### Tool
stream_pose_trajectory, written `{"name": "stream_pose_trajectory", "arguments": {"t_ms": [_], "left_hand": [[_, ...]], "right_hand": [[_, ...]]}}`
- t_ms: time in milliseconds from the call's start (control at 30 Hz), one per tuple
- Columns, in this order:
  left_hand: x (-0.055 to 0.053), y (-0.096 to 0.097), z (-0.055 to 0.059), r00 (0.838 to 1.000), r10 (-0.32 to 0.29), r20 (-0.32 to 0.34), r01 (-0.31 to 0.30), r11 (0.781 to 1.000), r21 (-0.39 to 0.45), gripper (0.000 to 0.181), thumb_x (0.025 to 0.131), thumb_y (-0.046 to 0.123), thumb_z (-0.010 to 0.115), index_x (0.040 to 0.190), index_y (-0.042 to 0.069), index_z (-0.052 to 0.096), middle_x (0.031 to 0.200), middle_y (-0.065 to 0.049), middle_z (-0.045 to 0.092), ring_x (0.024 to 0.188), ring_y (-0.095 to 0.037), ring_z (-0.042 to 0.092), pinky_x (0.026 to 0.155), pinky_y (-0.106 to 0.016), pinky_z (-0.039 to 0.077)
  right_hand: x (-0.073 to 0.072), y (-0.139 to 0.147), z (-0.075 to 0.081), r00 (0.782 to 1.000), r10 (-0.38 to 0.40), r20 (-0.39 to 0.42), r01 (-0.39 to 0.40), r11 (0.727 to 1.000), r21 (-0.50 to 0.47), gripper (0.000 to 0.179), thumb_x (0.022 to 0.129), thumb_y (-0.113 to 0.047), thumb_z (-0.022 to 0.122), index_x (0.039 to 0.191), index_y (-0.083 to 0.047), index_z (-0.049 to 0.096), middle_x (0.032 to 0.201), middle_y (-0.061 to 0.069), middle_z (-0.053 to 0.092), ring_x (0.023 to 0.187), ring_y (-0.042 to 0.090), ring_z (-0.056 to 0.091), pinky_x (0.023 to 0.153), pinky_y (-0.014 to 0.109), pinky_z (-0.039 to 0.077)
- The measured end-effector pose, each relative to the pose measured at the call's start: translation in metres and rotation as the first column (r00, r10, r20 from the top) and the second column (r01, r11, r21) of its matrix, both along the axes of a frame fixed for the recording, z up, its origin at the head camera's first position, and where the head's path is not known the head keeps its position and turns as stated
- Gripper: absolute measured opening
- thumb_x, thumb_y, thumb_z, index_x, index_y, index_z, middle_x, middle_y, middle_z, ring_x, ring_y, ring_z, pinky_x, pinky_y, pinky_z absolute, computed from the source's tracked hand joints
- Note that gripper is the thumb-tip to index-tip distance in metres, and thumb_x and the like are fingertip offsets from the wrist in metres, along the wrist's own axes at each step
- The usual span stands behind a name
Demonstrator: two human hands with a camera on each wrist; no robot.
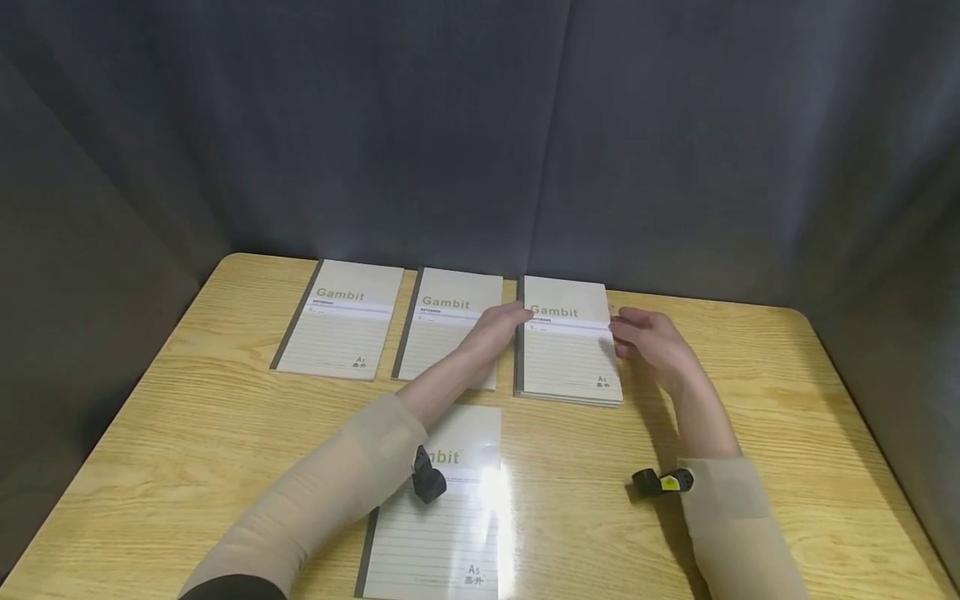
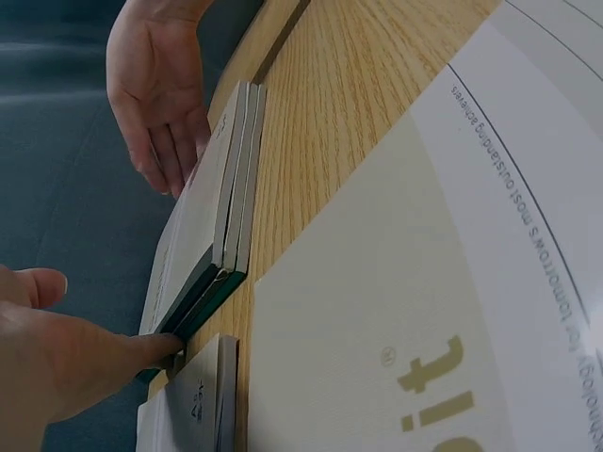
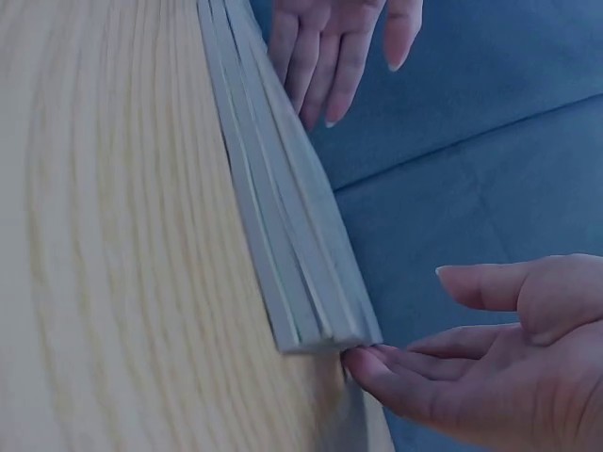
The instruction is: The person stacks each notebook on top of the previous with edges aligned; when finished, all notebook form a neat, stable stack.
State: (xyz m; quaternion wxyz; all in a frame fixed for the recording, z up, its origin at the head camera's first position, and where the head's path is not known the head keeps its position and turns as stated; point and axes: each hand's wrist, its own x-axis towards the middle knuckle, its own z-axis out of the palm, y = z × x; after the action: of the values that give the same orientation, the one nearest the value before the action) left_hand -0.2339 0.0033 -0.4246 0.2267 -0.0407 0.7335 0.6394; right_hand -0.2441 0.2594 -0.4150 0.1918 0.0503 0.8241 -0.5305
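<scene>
A small stack of Gambit notebooks [image 1: 566,358] lies at the back, right of the middle, with dark spines on its left. My left hand [image 1: 491,333] is at the spine side; in the left wrist view, a fingertip of the left hand [image 2: 80,363] touches the stack [image 2: 203,202] low on its spine. At the opposite side is my right hand [image 1: 654,343]. In the right wrist view, the fingertips of the right hand [image 3: 509,367] touch a lower corner of the stack [image 3: 283,188], thumb raised apart. Neither hand grips anything.
Two notebooks lie flat in a row to the left, one at far left [image 1: 337,321] and one in the middle [image 1: 442,333], partly behind the left hand. Another notebook [image 1: 435,533] with glare lies near the front, under the left forearm. A dark curtain [image 1: 480,133] hangs behind the wooden table [image 1: 577,500].
</scene>
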Motion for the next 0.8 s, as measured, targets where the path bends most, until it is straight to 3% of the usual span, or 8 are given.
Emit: {"name": "stream_pose_trajectory", "arguments": {"t_ms": [100, 167, 433, 800], "left_hand": [[0.0001, -0.0002, 0.0001, 1.0, -0.02, -0.002, 0.02, 1.0, 0.006, 0.062, 0.103, 0.039, 0.045, 0.16, 0.016, 0.037, 0.171, -0.003, 0.03, 0.163, -0.024, 0.017, 0.134, -0.042, 0.015], [0.0, -0.0002, 0.0004, 0.999, -0.032, 0.002, 0.032, 0.999, 0.01, 0.061, 0.103, 0.039, 0.043, 0.16, 0.016, 0.038, 0.171, -0.002, 0.029, 0.163, -0.023, 0.016, 0.134, -0.039, 0.018], [-0.0008, 0.0008, 0.0026, 0.999, -0.029, 0.017, 0.029, 0.999, 0.029, 0.059, 0.103, 0.038, 0.042, 0.157, 0.013, 0.043, 0.171, -0.004, 0.029, 0.162, -0.023, 0.019, 0.132, -0.036, 0.023], [0.0007, 0.0029, 0.0058, 0.999, -0.028, 0.024, 0.028, 0.999, 0.025, 0.069, 0.101, 0.039, 0.044, 0.163, 0.011, 0.03, 0.174, -0.005, 0.019, 0.163, -0.024, 0.013, 0.133, -0.036, 0.02]], "right_hand": [[0.0053, -0.0035, 0.0036, 1.0, 0.006, 0.01, -0.006, 0.999, -0.035, 0.071, 0.109, -0.02, 0.048, 0.163, 0.005, 0.01, 0.17, 0.023, 0.021, 0.146, 0.027, 0.043, 0.128, 0.044, 0.033], [0.0076, -0.0054, 0.0052, 1.0, 0.009, 0.011, -0.009, 0.999, -0.046, 0.071, 0.109, -0.019, 0.048, 0.162, 0.007, 0.009, 0.171, 0.024, 0.017, 0.155, 0.032, 0.029, 0.129, 0.048, 0.032], [0.0101, -0.0087, 0.0088, 1.0, 0.023, 0.007, -0.023, 0.999, -0.029, 0.07, 0.109, -0.02, 0.047, 0.161, 0.01, 0.009, 0.17, 0.028, 0.018, 0.154, 0.035, 0.031, 0.127, 0.049, 0.034], [0.0096, -0.0081, 0.0092, 0.999, 0.031, 0.009, -0.03, 0.998, -0.054, 0.071, 0.109, -0.019, 0.047, 0.161, 0.011, 0.009, 0.171, 0.027, 0.015, 0.155, 0.035, 0.03, 0.127, 0.049, 0.034]]}}
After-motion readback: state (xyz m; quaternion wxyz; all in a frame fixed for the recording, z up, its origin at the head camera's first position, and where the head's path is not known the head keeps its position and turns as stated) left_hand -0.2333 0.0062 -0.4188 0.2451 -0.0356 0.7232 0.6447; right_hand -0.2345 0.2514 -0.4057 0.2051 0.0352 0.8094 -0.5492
